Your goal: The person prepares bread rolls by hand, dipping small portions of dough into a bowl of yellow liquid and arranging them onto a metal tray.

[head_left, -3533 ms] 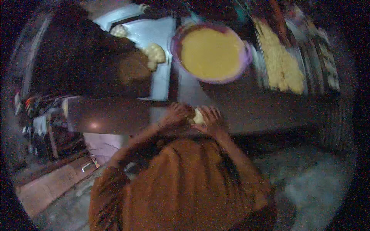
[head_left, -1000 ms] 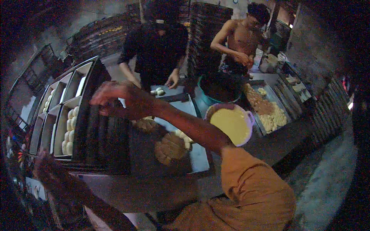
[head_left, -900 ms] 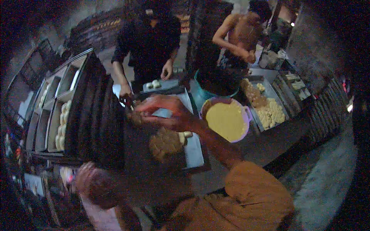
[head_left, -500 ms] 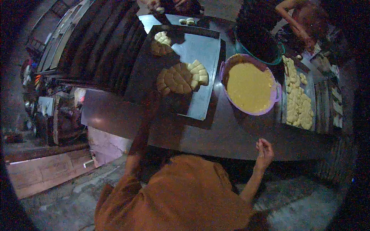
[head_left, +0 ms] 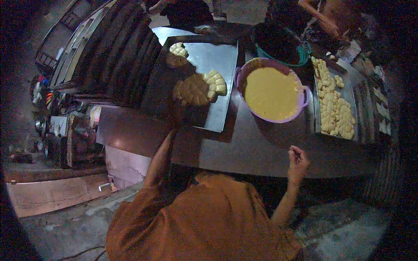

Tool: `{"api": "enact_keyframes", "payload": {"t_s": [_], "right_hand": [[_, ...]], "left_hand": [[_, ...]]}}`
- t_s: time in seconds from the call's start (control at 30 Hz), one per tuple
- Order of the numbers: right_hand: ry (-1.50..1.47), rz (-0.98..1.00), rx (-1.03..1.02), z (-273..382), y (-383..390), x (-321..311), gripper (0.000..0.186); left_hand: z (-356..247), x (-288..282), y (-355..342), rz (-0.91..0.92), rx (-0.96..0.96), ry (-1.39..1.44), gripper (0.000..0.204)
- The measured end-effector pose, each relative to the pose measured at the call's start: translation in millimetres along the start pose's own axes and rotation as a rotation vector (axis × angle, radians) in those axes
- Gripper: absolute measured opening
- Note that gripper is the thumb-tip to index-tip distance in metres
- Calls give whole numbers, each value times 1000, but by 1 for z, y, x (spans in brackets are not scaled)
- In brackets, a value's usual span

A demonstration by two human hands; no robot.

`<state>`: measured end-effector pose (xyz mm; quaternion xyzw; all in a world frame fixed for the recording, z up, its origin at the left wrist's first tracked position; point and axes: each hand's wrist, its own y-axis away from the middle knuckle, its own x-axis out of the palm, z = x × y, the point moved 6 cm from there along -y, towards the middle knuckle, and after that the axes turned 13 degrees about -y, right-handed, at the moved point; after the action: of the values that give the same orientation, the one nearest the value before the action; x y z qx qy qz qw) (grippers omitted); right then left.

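Observation:
A metal tray (head_left: 220, 61) lies on the dark counter (head_left: 244, 148) with a cluster of pale dough pieces (head_left: 200, 87) and a smaller group (head_left: 177, 48) at its far end. My left hand (head_left: 179, 108) reaches up to the tray's near edge just below the cluster; it sits in deep shadow and its fingers are unclear. My right hand (head_left: 298, 156) hovers at the counter's front edge with fingers curled in, nothing visible in it. A purple basin of yellow batter (head_left: 270, 93) stands right of the tray.
A long tray of dough pieces (head_left: 335, 104) lies at the right. A teal tub (head_left: 300, 54) stands behind the basin. Stacked dark trays (head_left: 117, 52) fill the left. Two other people (head_left: 187, 11) (head_left: 326, 21) work across the counter.
The view has tipped from looking across the counter to looking straight down. My left arm has come down to the tray's near edge, and my right hand now shows at the counter's front.

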<state>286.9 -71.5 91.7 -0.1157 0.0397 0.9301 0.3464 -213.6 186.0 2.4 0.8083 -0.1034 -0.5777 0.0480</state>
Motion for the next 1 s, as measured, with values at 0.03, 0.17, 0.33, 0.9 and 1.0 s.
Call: {"api": "enact_keyframes", "payload": {"t_s": [0.03,0.17,0.33,0.9,1.0], "right_hand": [[-18,21,-2,4,1,15,18],[-164,61,19,13,25,66,19],[-431,435,238,39,67,183,33],[-924,295,208,67,53,200,21],[-1267,289,363,11,74,197,23]], "left_hand": [[7,-3,2,15,-18,44,30],[-24,-6,-22,130,66,529,29],[-98,-44,45,250,9,874,21],[-224,-76,122,-455,422,486,33],[-281,-93,141,-584,819,264,28]]}}
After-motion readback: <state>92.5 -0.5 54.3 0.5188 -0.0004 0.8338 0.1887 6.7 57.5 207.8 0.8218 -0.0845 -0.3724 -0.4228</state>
